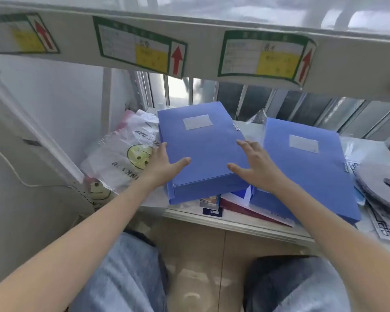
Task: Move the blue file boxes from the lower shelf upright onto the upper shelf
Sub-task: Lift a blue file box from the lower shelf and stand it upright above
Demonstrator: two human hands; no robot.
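Two blue file boxes lie flat on the lower shelf (234, 224). The left box (203, 140) rests tilted on a pile of books, and the right box (309, 176) lies beside it. My left hand (164, 163) grips the left box's left edge, thumb on top and fingers down the side. At that box's right edge my right hand (254, 167) has its fingers spread and its thumb touching the lid. The upper shelf's front beam (200, 37) runs overhead; its top surface is hidden.
A clear plastic bag with smiley faces (126, 149) lies left of the boxes. Books and booklets (241, 206) stick out beneath them. A grey disc (383, 185) sits on papers at the right. Labels with red arrows hang on the beam. My knees are below.
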